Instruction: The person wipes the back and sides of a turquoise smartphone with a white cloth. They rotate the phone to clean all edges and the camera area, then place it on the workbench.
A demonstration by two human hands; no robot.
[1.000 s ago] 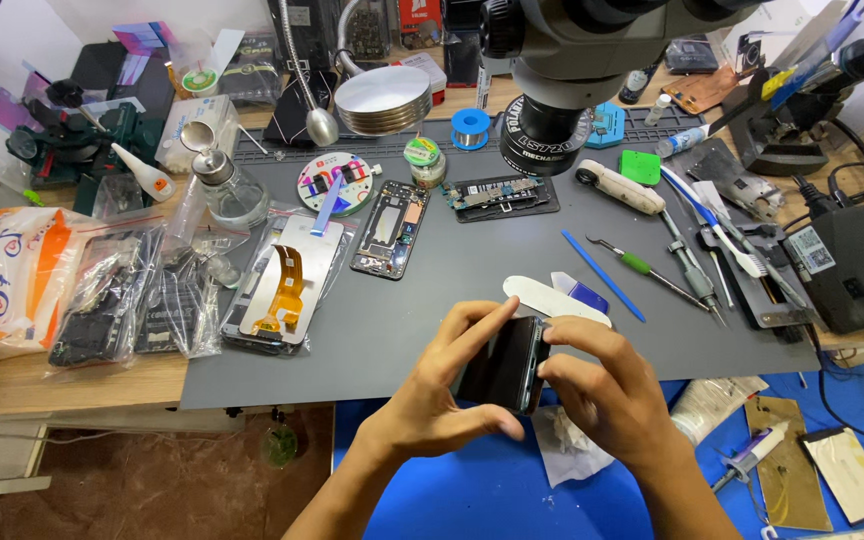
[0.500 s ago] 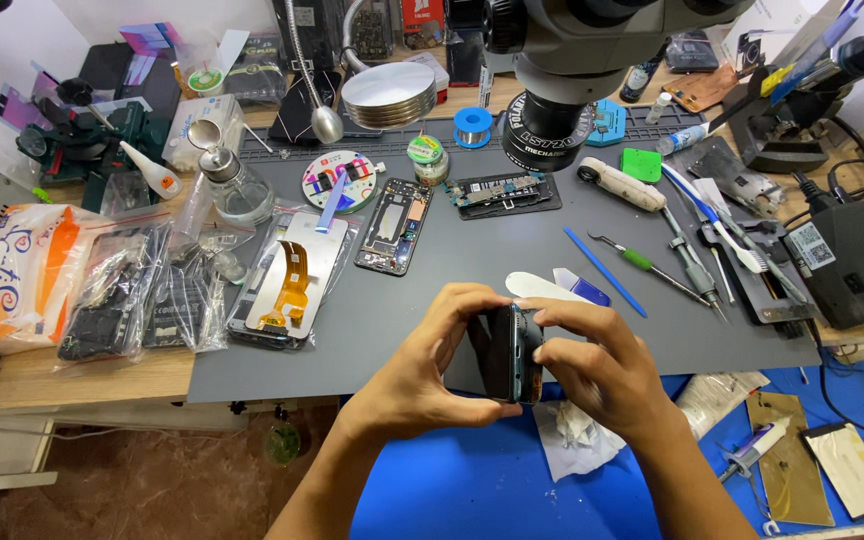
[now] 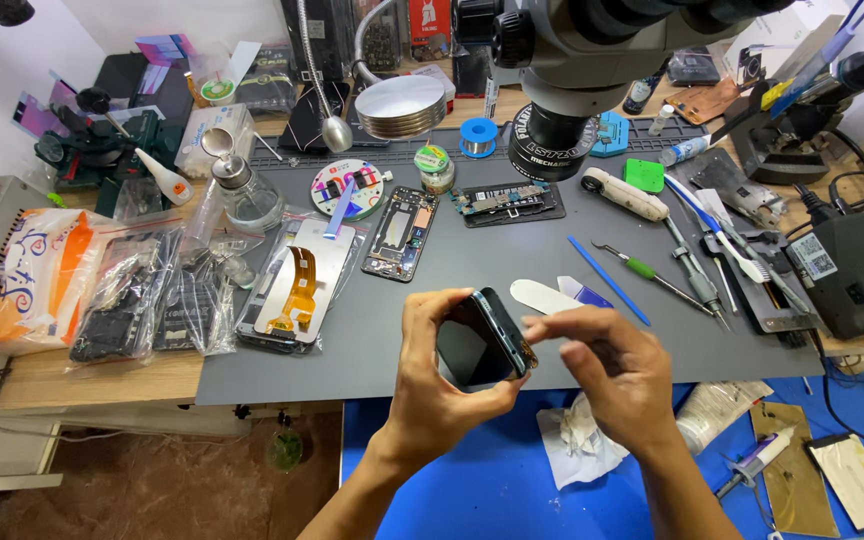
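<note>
My left hand [image 3: 434, 385] grips a dark phone screen panel [image 3: 480, 340] and holds it tilted above the front edge of the grey work mat [image 3: 472, 265]. My right hand [image 3: 612, 370] is just right of it, with fingertips pinched at the panel's right edge. I cannot tell if something small is between those fingers. A white spudger [image 3: 544, 297] and a blue pry tool [image 3: 607, 279] lie on the mat just behind my hands.
An opened phone frame [image 3: 400, 232], a circuit board [image 3: 508, 202] and a bagged screen with an orange flex cable [image 3: 297, 285] lie on the mat. A microscope head [image 3: 572, 60] hangs above. Tweezers and screwdrivers [image 3: 697, 265] lie right, bagged parts [image 3: 147, 300] left, crumpled tissue [image 3: 577, 440] near me.
I have turned the panel from edge-on to show its dark face, moving it slightly left. My right hand has slid off it to pinch at its right edge.
</note>
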